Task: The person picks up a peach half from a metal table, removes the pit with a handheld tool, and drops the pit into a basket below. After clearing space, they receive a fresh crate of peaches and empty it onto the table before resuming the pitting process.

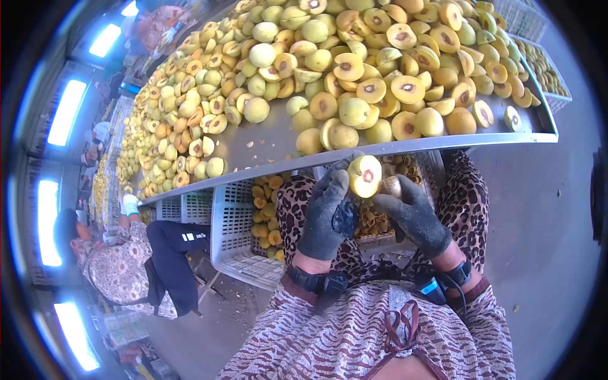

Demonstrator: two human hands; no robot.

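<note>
Far on the left, another person (120, 272) sits bent over. The dark round edge of the view cuts them off a bit, and one white glove (130, 204) is up by the long metal worktop (266, 136). The worktop slants across the top and carries a big pile of fruit (354, 69), yellow and green, some whole and some cut in half. Its front edge has a strip of bare metal near the hands. Under that edge stands a white crate (231, 234) with more cut fruit inside, but the worktop and the hands hide most of it. The left hand (326, 215), in a dark glove, has its grip closed on a fruit half (365, 176). It holds it up just below the worktop's edge, cut side facing us, with a dark hollow in the middle. The right hand (411, 215), gloved too, touches the fruit half from the other side. Its grip curls around a small pale thing (392, 186) that is too hidden to make out. On the right there is open grey floor (538, 240) with room to move.
</note>
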